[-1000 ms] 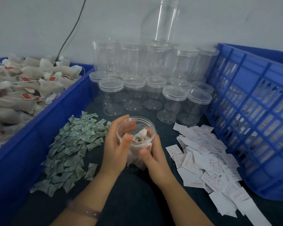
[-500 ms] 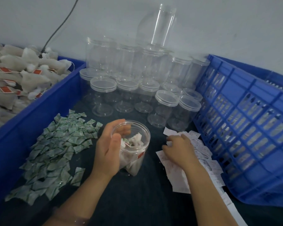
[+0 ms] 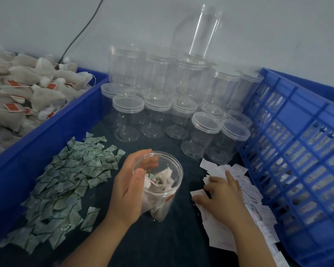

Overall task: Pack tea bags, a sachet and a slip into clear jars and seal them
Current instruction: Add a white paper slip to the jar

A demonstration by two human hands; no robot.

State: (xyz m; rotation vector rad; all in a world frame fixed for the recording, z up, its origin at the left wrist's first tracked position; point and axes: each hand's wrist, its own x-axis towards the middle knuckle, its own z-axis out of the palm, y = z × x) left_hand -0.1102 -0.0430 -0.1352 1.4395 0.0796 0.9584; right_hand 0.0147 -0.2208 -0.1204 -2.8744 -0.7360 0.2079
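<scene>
An open clear jar (image 3: 166, 191) stands on the dark table in front of me, with tea bags and a green sachet inside. My left hand (image 3: 129, 191) grips its left side, fingers curled round the wall. My right hand (image 3: 220, 195) rests on the pile of white paper slips (image 3: 237, 201) to the jar's right, fingers spread, thumb and forefinger pinching at the edge of one slip. A heap of green sachets (image 3: 66, 180) lies to the left.
A blue bin of tea bags (image 3: 17, 97) stands at the left. A blue slatted crate (image 3: 297, 151) stands at the right. Several lidded and stacked empty jars (image 3: 162, 105) fill the back against the wall. A black cable runs up the wall.
My right hand left the jar and moved right onto the slips. My left hand kept hold of the jar. The camera view shifted slightly.
</scene>
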